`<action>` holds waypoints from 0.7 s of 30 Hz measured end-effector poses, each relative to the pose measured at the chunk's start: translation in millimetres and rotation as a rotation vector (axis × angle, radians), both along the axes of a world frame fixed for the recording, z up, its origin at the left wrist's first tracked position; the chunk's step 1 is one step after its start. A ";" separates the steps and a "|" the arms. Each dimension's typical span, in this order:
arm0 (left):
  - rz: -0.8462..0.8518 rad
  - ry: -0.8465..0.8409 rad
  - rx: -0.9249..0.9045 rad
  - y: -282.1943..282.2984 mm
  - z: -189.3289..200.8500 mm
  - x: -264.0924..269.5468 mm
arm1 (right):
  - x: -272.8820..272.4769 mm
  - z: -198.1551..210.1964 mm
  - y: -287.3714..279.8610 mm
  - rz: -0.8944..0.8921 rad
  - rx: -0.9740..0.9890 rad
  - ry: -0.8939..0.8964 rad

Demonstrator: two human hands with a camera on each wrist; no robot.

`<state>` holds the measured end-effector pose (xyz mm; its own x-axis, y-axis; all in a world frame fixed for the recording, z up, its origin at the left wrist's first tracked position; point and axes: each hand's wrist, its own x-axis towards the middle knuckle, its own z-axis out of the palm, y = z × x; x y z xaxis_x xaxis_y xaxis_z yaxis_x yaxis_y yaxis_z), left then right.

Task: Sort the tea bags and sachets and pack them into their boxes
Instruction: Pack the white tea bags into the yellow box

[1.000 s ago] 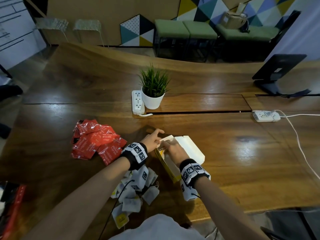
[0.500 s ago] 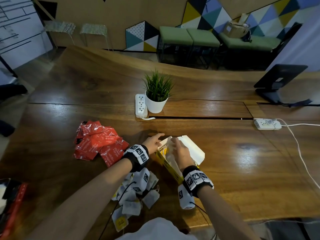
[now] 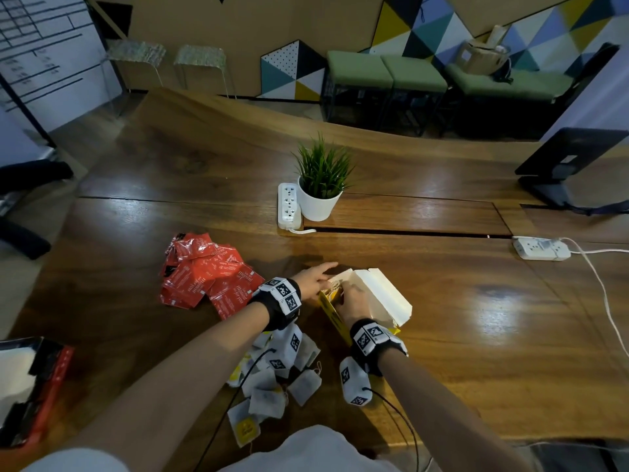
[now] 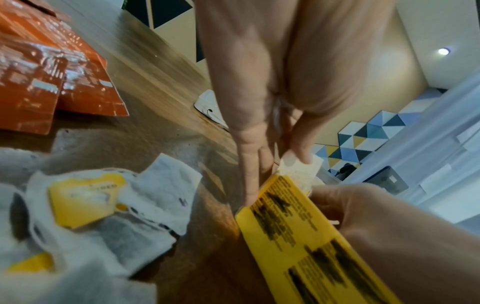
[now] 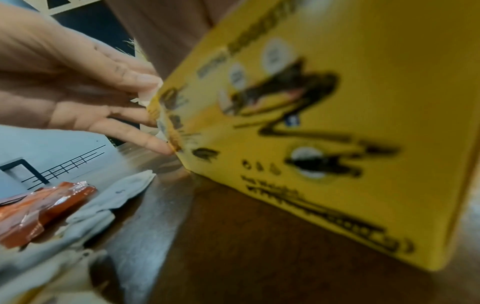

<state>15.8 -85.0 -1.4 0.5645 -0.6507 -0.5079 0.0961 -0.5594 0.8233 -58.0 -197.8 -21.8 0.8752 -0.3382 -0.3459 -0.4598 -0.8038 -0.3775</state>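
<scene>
An open yellow tea box (image 3: pixel 332 313) with a white lid flap (image 3: pixel 384 294) stands on the table in front of me. My left hand (image 3: pixel 325 272) holds its far end, straight fingers (image 4: pixel 254 174) outside the wall and thumb on a white tea bag (image 4: pixel 298 168) inside. My right hand (image 3: pixel 350 294) reaches down into the box; its fingertips are hidden. Several loose tea bags (image 3: pixel 282 376) lie under my left forearm. A heap of red sachets (image 3: pixel 207 281) lies to the left. The right wrist view shows only the box's printed side (image 5: pixel 324 144) and the left hand (image 5: pixel 78 92).
A red box (image 3: pixel 34 386) lies at the table's near left edge. Behind the yellow box stand a potted plant (image 3: pixel 320 185) and a power strip (image 3: pixel 289 206). A second strip (image 3: pixel 541 248) with a white cable and a dark screen stand (image 3: pixel 565 165) are on the right.
My right hand has slid along inside the box toward its far end, closer to the left hand. The left hand has stayed at the box's far corner.
</scene>
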 end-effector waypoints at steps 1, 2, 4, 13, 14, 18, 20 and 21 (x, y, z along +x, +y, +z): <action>-0.018 -0.001 -0.013 2.9 2.2 0.1 | 0.2 1.4 -2.6 0.001 -0.003 -0.003; -0.033 -0.028 -0.016 7.3 5.4 0.7 | -0.1 3.5 -5.3 0.016 -0.010 -0.002; -0.030 -0.127 -0.014 20.7 16.0 1.8 | -3.6 12.3 -9.8 0.069 -0.025 0.015; 0.155 -0.362 0.026 170.9 32.4 -44.1 | -32.1 31.0 -14.7 0.142 -0.029 -0.320; 0.137 -0.376 0.089 181.5 27.9 -52.8 | -42.1 35.1 -6.6 0.194 -0.018 -0.415; 0.108 -0.402 0.190 177.2 8.0 -74.1 | -65.6 23.0 36.0 0.332 0.068 -0.159; 0.125 -0.407 0.168 155.2 3.9 -76.7 | -66.4 8.2 50.3 0.286 0.036 0.079; 0.119 -0.435 0.169 141.2 1.9 -76.0 | -66.1 4.5 55.9 0.240 0.038 0.144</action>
